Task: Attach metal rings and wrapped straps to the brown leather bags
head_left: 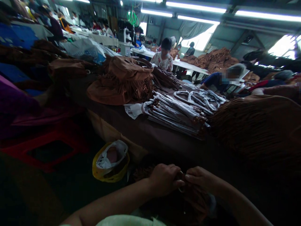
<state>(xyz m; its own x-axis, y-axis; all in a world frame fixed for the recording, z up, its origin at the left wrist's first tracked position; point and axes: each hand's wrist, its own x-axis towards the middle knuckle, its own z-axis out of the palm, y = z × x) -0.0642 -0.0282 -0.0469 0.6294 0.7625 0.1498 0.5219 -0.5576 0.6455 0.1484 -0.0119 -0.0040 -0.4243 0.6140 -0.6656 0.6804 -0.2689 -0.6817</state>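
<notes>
Low in the head view, my left hand (pixel 166 179) and my right hand (pixel 199 179) meet below the table edge. Both are closed, fingertips pinched on a small metal ring (pixel 181 185) attached to a brown fringed bag (pixel 188 204) that lies in my lap. The bag is dark and partly hidden by my wrists. Right above my hands runs the brown table (pixel 150 131).
On the table lie a bundle of wrapped straps (pixel 176 114), a pile of brown fringed bags (pixel 122 84) and more brown fringe (pixel 256 125) at the right. A yellow bag (pixel 110 161) sits on the floor by a red stool (pixel 47 147). Other people work at tables behind.
</notes>
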